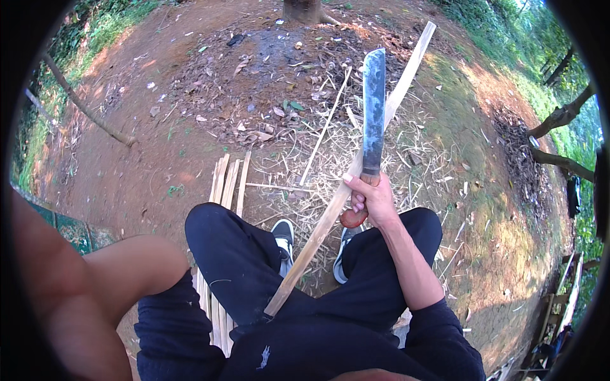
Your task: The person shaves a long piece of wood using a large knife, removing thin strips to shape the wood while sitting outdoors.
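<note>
My right hand (373, 198) is closed round the handle of a machete (373, 105), whose dark, worn blade points up and away from me. Below the fist shows the handle's rounded reddish end. The thumb of that hand also presses on a long pale wooden strip (318, 235), perhaps bamboo, that slants behind the blade. Its near end rests at my lap and its far end reaches toward the upper right. At the left edge my bare left arm is bent up close to the camera. Blurred skin there may include my left hand (54, 289), but no fingers can be made out.
Several cut strips (219, 181) lie on the ground beside my left leg. Pale shavings (406, 149) cover the soil around my shoes (284, 238). A tree trunk (304, 10) stands at the far side, and branches (562, 117) lean in at the right.
</note>
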